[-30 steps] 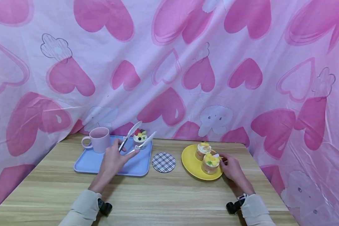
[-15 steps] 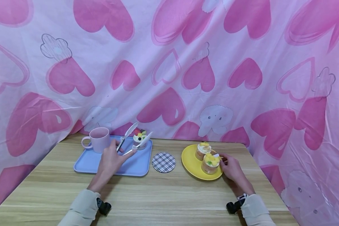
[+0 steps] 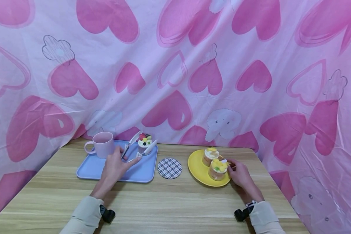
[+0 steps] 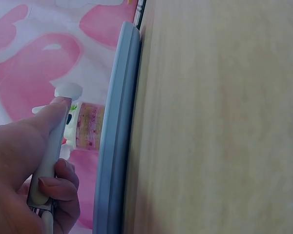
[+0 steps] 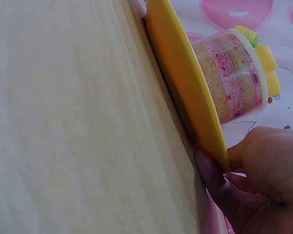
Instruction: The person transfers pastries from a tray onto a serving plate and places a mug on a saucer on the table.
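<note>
Pink mug point(image 3: 101, 148), handle at left; round checked coaster point(image 3: 169, 168) on wooden tabletop point(image 3: 169, 204); heart-print cloth point(image 3: 163, 107) behind.

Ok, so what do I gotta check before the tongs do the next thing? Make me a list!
If lifting the cup comes next, as it seems, check:

1. Tongs held: ok, the left hand grips them.
2. Fruit cup upright on the blue tray: ok.
3. Tongs squeezed together: not ok, their arms are spread.
4. Tips touching the cup: cannot tell.
5. Yellow plate held: ok, the right hand pinches its rim.
6. Room on the plate: ok, there's bare yellow beside the front cup and back cup.
</note>
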`<state>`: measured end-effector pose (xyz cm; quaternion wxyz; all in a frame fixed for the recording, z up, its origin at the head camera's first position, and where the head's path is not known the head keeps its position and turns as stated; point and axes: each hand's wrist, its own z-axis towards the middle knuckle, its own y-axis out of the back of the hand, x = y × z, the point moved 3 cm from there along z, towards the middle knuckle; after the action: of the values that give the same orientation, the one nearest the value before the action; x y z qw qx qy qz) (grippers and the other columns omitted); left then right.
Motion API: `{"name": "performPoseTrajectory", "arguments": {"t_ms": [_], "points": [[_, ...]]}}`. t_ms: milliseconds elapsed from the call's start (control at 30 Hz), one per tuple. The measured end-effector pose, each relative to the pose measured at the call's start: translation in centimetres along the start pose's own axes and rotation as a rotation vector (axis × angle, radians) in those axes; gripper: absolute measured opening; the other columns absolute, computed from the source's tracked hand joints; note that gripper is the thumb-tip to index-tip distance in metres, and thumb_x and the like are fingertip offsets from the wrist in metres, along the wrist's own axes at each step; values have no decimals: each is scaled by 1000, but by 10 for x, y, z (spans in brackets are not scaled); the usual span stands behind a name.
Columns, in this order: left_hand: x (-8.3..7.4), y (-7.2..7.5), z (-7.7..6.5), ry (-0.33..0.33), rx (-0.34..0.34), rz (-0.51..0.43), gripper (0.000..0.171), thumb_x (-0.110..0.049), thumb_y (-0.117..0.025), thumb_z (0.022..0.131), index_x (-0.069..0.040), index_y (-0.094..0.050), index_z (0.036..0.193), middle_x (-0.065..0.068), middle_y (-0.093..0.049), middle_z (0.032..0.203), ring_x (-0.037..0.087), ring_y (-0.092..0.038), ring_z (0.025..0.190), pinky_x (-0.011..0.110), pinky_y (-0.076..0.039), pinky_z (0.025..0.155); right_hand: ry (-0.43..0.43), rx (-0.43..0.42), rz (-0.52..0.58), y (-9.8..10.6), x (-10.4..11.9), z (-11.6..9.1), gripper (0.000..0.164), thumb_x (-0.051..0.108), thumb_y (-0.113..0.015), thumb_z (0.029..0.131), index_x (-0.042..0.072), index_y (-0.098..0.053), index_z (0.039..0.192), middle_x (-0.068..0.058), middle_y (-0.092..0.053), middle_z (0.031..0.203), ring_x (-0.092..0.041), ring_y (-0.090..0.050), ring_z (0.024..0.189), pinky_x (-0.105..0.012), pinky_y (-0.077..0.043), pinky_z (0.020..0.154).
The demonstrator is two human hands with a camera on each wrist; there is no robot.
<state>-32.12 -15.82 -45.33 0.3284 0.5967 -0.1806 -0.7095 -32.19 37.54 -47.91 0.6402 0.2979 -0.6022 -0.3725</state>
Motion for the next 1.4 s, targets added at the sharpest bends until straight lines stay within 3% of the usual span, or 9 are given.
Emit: {"name": "performPoseTrajectory", "arguments": {"t_ms": [267,600,933,1400], "points": [[2,-1,0,27,55,21,77,-57,-90,84,-1,-52,120,9,-57,81,21,-57,63,30,-42,52,-5,5,0,0,0,0,42,9,-56,109,-2,-59,149,-24,-70,121,-33,-69,108,-47,-62,89],[5,-6,0,58,107,44,76,-60,-89,83,-1,-52,113,9,-59,81,20,-57,62,30,-42,53,-8,5,3,-1,0,0,42,9,-57,109,-1,-59,150,-24,-70,124,-34,-69,110,-49,-61,93],[6,-7,-1,72,128,60,72,-59,-88,85,-2,-52,109,9,-58,81,21,-57,64,31,-42,54,-21,13,14,0,1,-1,44,8,-59,108,2,-58,151,-22,-70,121,-32,-68,107,-46,-63,91],[8,-8,-1,61,135,102,67,-57,-86,88,-2,-54,112,8,-57,80,20,-57,63,31,-41,55,-4,10,5,0,0,0,43,7,-57,109,0,-58,151,-25,-69,127,-35,-69,111,-51,-61,95]]}}
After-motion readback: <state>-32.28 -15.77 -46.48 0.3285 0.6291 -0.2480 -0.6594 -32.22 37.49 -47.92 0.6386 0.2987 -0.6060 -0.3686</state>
